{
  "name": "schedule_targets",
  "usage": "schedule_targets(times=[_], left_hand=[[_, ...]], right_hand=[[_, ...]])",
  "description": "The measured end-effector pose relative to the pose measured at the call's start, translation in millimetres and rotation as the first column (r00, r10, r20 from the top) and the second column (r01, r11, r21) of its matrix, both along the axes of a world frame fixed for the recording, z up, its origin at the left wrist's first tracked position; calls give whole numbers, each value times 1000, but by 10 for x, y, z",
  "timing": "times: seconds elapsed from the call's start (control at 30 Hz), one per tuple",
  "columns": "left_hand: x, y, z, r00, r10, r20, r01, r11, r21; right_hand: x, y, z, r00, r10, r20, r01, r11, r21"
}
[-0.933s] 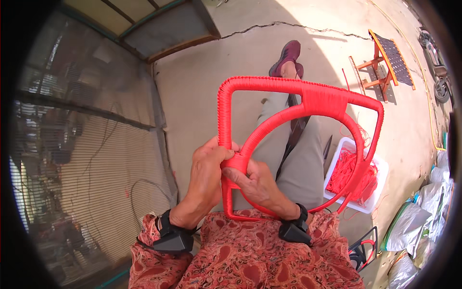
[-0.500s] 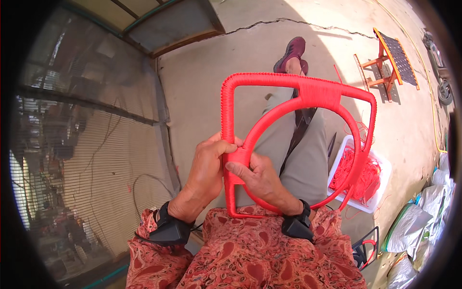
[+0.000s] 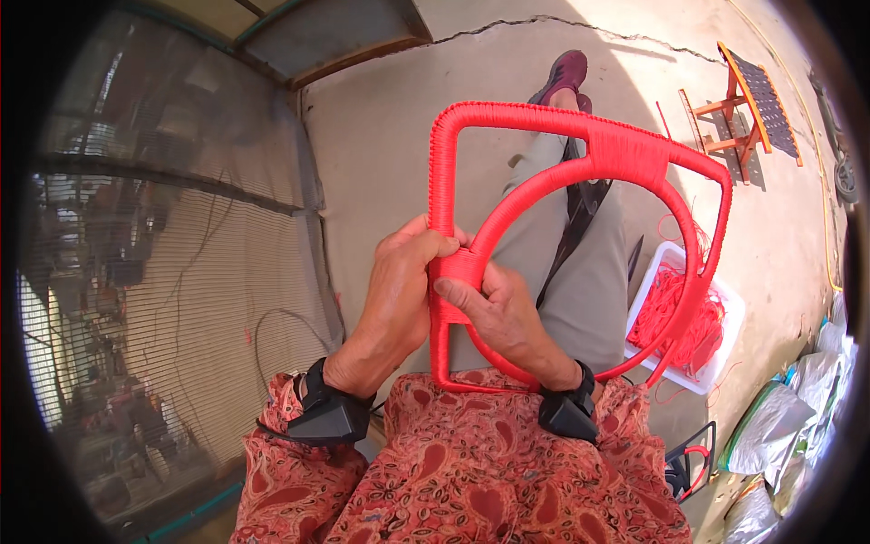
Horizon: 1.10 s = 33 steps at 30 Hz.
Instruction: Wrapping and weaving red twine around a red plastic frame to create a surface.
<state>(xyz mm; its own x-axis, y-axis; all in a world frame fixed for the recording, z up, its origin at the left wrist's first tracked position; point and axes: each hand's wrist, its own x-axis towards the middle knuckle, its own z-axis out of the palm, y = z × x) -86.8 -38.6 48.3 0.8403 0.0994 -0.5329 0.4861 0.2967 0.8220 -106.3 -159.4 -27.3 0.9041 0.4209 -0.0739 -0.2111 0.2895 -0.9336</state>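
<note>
A square frame wrapped in red cord [image 3: 625,154], with a ring set inside it, stands tilted over my lap. Wide bands of wound cord join the ring to the frame's sides. My left hand [image 3: 403,276] grips the frame's left bar just above the left band, thumb in front and fingers behind. From inside the ring, my right hand [image 3: 507,317] closes on that same band, its thumb pressed across the cord. The fingertips behind the frame are hidden. Beyond the ring's right side, a white plastic basket [image 3: 732,335] holds a tangle of red cord [image 3: 671,313].
A wooden folding stool [image 3: 748,100] with a dark woven seat stands at the far right. Silvery sacks [image 3: 770,422] lie at the lower right. A ribbed screen wall [image 3: 227,317] runs along my left. A cracked concrete floor [image 3: 381,136] stretches ahead.
The red frame has risen slightly in the picture and shifted a little right, both hands moving with it. Their grip looks the same. The surroundings have shifted slightly as the view turned.
</note>
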Motion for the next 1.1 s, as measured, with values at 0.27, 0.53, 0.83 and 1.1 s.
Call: schedule_targets(times=[0.27,0.53,0.83,1.1], left_hand=[[-63,60,-192,999,27,17,-27,1000,-16],[44,85,-96,998,-45,-45,43,998,-42],[92,9,-151,999,38,-22,-39,998,-57],[105,38,-275,1000,25,0,-25,998,-51]], right_hand=[[-47,61,-3,999,-44,20,44,999,22],[16,22,-45,994,10,-112,-1,997,77],[43,16,-108,996,-23,-90,26,999,32],[72,-3,-146,994,41,-99,-42,999,-11]])
